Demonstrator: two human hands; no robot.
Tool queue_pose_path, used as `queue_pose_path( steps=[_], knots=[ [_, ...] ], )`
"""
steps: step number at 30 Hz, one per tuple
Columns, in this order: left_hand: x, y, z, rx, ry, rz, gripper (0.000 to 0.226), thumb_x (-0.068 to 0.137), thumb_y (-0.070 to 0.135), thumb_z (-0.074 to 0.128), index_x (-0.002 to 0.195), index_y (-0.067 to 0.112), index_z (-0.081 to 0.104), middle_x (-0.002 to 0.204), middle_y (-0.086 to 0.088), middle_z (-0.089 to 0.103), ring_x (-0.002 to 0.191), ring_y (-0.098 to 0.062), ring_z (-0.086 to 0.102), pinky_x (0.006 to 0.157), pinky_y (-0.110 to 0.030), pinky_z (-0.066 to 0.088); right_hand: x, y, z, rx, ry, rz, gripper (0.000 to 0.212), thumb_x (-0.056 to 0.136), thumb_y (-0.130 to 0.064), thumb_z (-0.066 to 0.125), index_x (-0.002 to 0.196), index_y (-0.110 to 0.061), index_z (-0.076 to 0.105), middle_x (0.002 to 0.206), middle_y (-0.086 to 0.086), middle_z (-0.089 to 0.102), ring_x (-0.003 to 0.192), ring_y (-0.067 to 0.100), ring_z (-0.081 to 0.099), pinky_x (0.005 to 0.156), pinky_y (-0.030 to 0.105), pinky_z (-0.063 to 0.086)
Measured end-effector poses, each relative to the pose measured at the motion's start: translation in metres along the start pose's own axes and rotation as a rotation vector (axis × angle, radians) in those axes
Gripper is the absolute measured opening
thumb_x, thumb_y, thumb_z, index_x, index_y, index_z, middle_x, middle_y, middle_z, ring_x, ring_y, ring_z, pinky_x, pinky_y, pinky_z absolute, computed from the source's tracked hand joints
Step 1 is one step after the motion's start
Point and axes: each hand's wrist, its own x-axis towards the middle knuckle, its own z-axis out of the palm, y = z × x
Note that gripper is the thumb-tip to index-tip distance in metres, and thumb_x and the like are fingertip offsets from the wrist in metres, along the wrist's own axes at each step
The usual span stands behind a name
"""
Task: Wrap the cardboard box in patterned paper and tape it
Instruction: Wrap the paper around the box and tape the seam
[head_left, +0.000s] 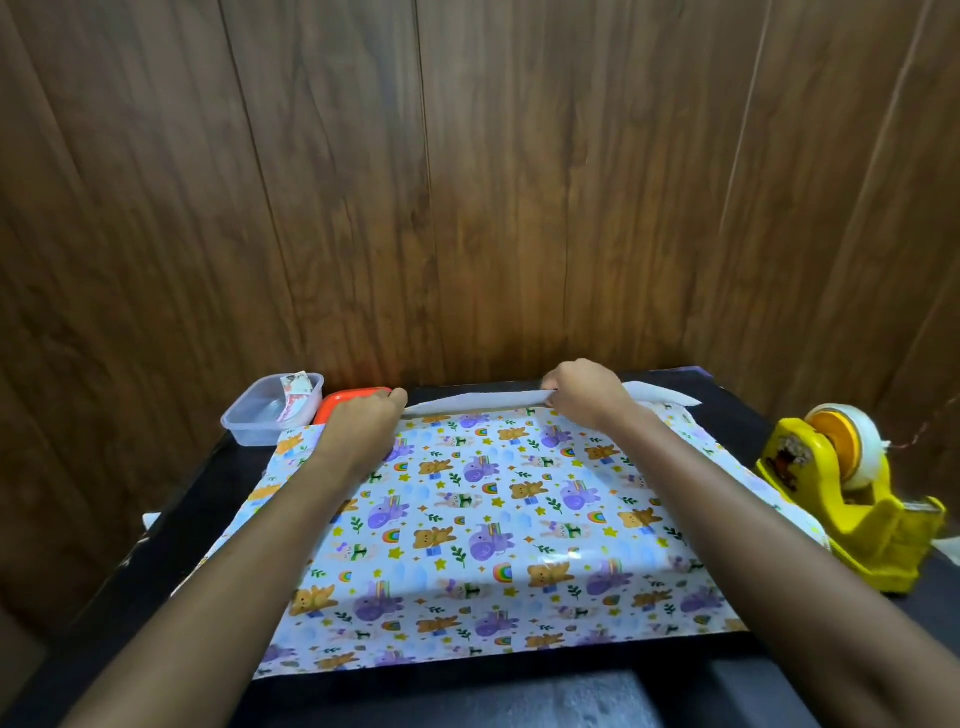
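Left hand (358, 423) curls its fingers on the far edge of the patterned paper (483, 519); right hand (584, 397) pinches the same edge, white underside turned up. Far left: clear plastic container (260, 421), with an orange-red tray (345, 399) just beside it. Mid-table, the paper drapes over a raised flat shape; the cardboard box itself is hidden. Right: yellow tape dispenser (852, 509) on the black table (197, 493).
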Motion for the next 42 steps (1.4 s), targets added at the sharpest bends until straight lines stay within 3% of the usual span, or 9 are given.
queue_pose_path(
  steps=[7, 11, 14, 17, 25, 30, 34, 37, 42],
  knots=[
    [-0.002, 0.011, -0.013, 0.117, -0.099, -0.099, 0.030, 0.086, 0.004, 0.051, 0.115, 0.012, 0.046, 0.109, -0.007, 0.058, 0.098, -0.025, 0.060, 0.072, -0.033, 0.046, -0.026, -0.007, 0.014, -0.118, 0.004, -0.004, 0.040, 0.091, -0.008, 0.049, 0.129, -0.016, 0.055, 0.116, 0.013, 0.064, 0.107, 0.029, 0.058, 0.082, 0.034, 0.045],
    [-0.001, 0.032, -0.021, 0.055, -0.114, -0.025, 0.031, 0.087, 0.003, 0.047, 0.117, 0.010, 0.045, 0.117, -0.008, 0.053, 0.106, -0.027, 0.056, 0.076, -0.033, 0.039, -0.030, -0.006, 0.018, -0.048, 0.053, -0.004, 0.038, 0.091, -0.006, 0.045, 0.127, -0.015, 0.056, 0.114, 0.013, 0.066, 0.106, 0.029, 0.058, 0.084, 0.035, 0.044],
    [-0.003, 0.040, -0.017, -0.136, -0.221, 0.044, 0.042, 0.095, 0.008, 0.039, 0.136, 0.016, 0.042, 0.134, -0.006, 0.052, 0.117, -0.025, 0.052, 0.090, -0.034, 0.044, -0.032, -0.006, 0.018, 0.010, 0.060, 0.006, 0.037, 0.090, -0.003, 0.045, 0.123, -0.014, 0.059, 0.112, 0.013, 0.067, 0.104, 0.030, 0.059, 0.084, 0.036, 0.047],
    [-0.007, 0.037, -0.012, -0.085, -0.216, 0.056, 0.048, 0.098, 0.011, 0.036, 0.145, 0.019, 0.034, 0.146, -0.008, 0.041, 0.129, -0.022, 0.045, 0.099, -0.034, 0.043, -0.032, -0.006, 0.018, 0.052, 0.061, 0.020, 0.036, 0.089, -0.002, 0.045, 0.119, -0.012, 0.060, 0.108, 0.014, 0.067, 0.100, 0.030, 0.060, 0.082, 0.038, 0.048],
    [-0.010, 0.041, -0.022, 0.054, -0.199, 0.086, 0.046, 0.099, 0.019, 0.034, 0.144, 0.019, 0.035, 0.134, -0.010, 0.053, 0.113, -0.021, 0.056, 0.081, -0.030, 0.046, -0.034, -0.006, 0.008, 0.255, -0.096, 0.075, 0.030, 0.090, 0.000, 0.045, 0.115, -0.009, 0.059, 0.117, 0.011, 0.062, 0.103, 0.027, 0.058, 0.079, 0.035, 0.048],
    [-0.007, 0.044, -0.028, -0.019, -0.283, 0.074, 0.054, 0.091, 0.032, 0.023, 0.131, 0.010, 0.051, 0.134, -0.014, 0.053, 0.114, -0.025, 0.054, 0.079, -0.034, 0.042, -0.021, -0.045, 0.009, 0.216, -0.315, -0.029, 0.034, 0.101, -0.013, 0.029, 0.124, 0.000, 0.050, 0.139, 0.017, 0.044, 0.132, 0.033, 0.037, 0.107, 0.049, 0.027],
    [-0.015, 0.044, -0.031, -0.194, -0.394, 0.076, 0.049, 0.099, 0.029, 0.027, 0.145, 0.011, 0.030, 0.151, -0.011, 0.032, 0.138, -0.023, 0.030, 0.102, -0.033, 0.032, -0.015, -0.090, 0.031, 0.105, -0.353, -0.058, 0.050, 0.103, -0.034, 0.019, 0.151, -0.029, 0.010, 0.160, -0.007, -0.002, 0.147, 0.022, -0.006, 0.111, 0.059, -0.007],
    [-0.020, 0.044, -0.027, -0.241, -0.435, 0.072, 0.053, 0.102, 0.032, 0.023, 0.150, 0.013, 0.012, 0.158, -0.004, 0.007, 0.146, -0.018, 0.006, 0.114, -0.031, 0.014, -0.018, -0.082, 0.032, 0.088, -0.349, -0.017, 0.052, 0.102, -0.043, 0.016, 0.151, -0.032, 0.002, 0.159, -0.008, -0.010, 0.146, 0.021, -0.012, 0.113, 0.055, -0.007],
    [-0.022, 0.047, -0.020, -0.245, -0.459, 0.052, 0.059, 0.101, 0.043, 0.017, 0.151, 0.014, 0.005, 0.158, -0.001, -0.004, 0.146, -0.017, -0.003, 0.116, -0.034, 0.004, -0.024, -0.024, 0.026, 0.123, -0.322, 0.279, 0.061, 0.101, -0.048, 0.016, 0.152, -0.022, -0.003, 0.158, -0.002, -0.017, 0.145, 0.021, -0.016, 0.115, 0.048, -0.006]
  ],
)
